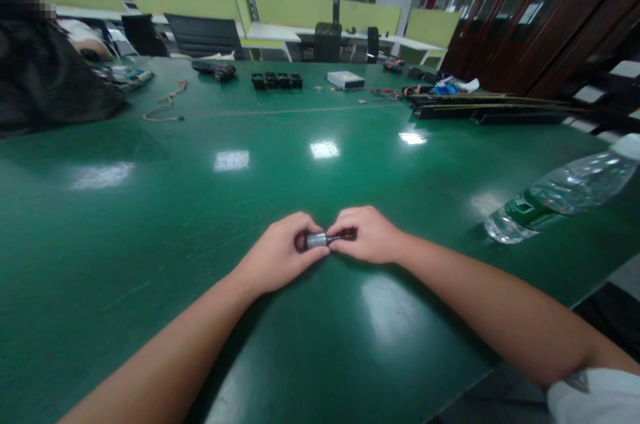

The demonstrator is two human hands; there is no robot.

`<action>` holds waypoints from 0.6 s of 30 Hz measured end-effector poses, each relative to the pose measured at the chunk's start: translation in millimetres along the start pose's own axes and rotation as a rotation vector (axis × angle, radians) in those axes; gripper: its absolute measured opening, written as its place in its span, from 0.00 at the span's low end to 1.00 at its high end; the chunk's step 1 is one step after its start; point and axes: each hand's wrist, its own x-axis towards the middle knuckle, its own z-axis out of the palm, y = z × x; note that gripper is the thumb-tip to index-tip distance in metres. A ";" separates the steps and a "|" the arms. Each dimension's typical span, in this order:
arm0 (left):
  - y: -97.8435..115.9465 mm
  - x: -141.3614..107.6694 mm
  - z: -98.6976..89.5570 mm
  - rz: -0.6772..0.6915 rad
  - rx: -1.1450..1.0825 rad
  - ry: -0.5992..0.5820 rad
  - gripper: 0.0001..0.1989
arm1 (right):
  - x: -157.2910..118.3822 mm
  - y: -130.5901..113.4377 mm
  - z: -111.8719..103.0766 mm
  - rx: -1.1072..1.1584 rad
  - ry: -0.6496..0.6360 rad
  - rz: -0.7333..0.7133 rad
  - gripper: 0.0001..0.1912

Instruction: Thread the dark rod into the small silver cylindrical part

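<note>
Just above the green table [270, 177], both hands meet in front of me. Between the curled fingers and thumb of my left hand [280, 251] is a small silver cylinder [316, 240], lying sideways. A thin dark rod-like piece [343, 235] extends from its right end. My right hand [367, 234] pinches that piece between thumb and fingertips, close to the left fingertips. Fingers hide part of both pieces, and the exact kind of object cannot be made out.
To the right, a clear water bottle [550, 201] with a green label leans at a slant. Black rails [480, 111], a silver box [345, 80], black blocks [277, 81] and a cord [165, 104] lie along the far side. Someone in dark clothing [50, 77] is at far left.
</note>
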 end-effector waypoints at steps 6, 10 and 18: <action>0.0 0.0 -1.0 -0.004 0.023 -0.011 0.12 | -0.4 -0.3 -3.3 -0.049 0.005 -0.001 0.06; -0.2 -0.2 -0.9 -0.007 0.020 -0.011 0.12 | -1.5 0.8 -8.5 -0.076 -0.037 0.007 0.08; 0.3 -0.8 -0.6 -0.009 0.006 -0.017 0.12 | -2.4 4.1 -25.9 -0.107 -0.157 0.064 0.06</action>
